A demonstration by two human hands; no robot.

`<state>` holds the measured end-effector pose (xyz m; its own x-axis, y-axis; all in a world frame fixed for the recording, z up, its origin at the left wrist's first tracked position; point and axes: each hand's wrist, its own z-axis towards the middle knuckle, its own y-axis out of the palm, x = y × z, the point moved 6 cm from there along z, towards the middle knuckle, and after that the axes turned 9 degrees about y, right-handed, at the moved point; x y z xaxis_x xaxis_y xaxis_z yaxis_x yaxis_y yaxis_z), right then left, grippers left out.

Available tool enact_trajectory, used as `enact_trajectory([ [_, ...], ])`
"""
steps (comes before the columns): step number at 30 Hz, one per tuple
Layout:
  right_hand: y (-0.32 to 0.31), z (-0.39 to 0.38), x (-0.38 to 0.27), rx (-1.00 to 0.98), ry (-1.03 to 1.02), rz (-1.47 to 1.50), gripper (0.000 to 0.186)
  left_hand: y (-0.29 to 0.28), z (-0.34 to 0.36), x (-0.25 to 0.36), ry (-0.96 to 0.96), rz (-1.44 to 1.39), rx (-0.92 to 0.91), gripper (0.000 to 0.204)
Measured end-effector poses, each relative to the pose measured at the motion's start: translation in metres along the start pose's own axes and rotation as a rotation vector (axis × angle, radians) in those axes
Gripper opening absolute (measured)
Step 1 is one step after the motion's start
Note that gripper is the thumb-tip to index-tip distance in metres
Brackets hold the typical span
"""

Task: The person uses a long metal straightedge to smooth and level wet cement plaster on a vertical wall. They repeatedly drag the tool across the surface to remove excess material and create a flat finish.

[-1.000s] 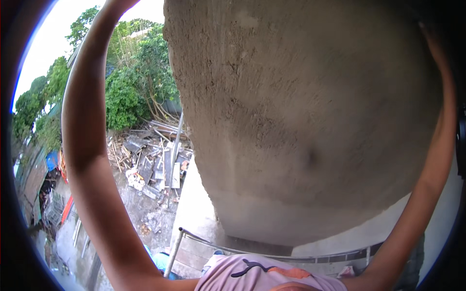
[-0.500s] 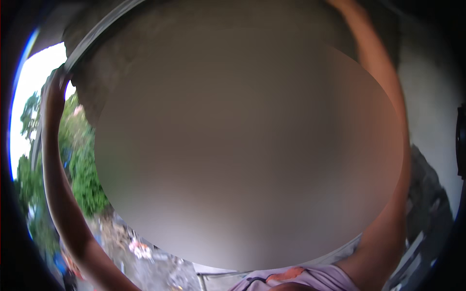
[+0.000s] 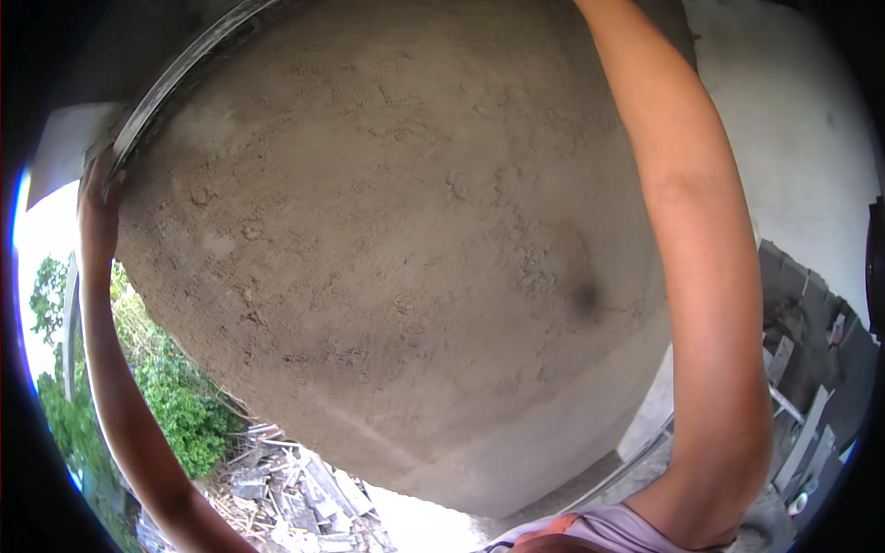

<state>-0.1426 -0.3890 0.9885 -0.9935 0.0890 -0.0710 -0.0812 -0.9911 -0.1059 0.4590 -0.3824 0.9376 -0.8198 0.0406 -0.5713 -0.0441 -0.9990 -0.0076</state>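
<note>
Overhead at the upper left, my left hand is closed on the end of a long metal straightedge, which runs up out of the top of the picture along a rough grey plastered surface. The plaster is pitted and uneven, with a dark smudge toward its lower right. My right arm reaches up across the right side of the plaster; its hand is beyond the top edge, out of sight.
A smoother pale wall stands at the right. Below it are grey blocks and loose boards. At the lower left lie trees and a heap of scrap timber and debris, seen past the plaster's edge. A railing shows at the bottom.
The view has turned up toward the plaster. The straightedge has come into sight in my left hand, and my right arm has swung inward and up, its hand leaving the frame.
</note>
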Motion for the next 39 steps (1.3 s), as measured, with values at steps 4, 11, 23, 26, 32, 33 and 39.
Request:
enact_trajectory([
  [4, 0.008, -0.006, 0.005, 0.093, 0.03, 0.049, 0.051, 0.016, -0.009, -0.024, -0.116, -0.052, -0.098, 0.042],
  [11, 0.028, -0.022, 0.02, 0.231, -0.034, 0.16, 0.048, 0.006, -0.033, -0.014, -0.214, 0.029, -0.121, 0.046],
  [23, 0.021, -0.1, 0.007, 0.206, -0.148, 0.166, 0.035, -0.013, -0.126, 0.092, -0.295, 0.108, -0.264, 0.038],
  [26, 0.023, -0.11, 0.005, 0.246, -0.228, 0.162, 0.027, -0.016, -0.141, 0.123, -0.309, 0.104, -0.301, 0.037],
  [32, 0.014, -0.149, -0.02, 0.062, -0.158, 0.193, 0.021, -0.017, -0.174, 0.169, -0.222, 0.084, -0.382, 0.036],
  [33, 0.013, -0.154, -0.022, 0.074, -0.154, 0.196, 0.022, -0.019, -0.182, 0.173, -0.223, 0.084, -0.407, 0.036],
  [39, 0.018, -0.186, -0.017, 0.125, -0.22, 0.167, 0.033, -0.018, -0.219, 0.208, -0.257, 0.038, -0.481, 0.037],
])
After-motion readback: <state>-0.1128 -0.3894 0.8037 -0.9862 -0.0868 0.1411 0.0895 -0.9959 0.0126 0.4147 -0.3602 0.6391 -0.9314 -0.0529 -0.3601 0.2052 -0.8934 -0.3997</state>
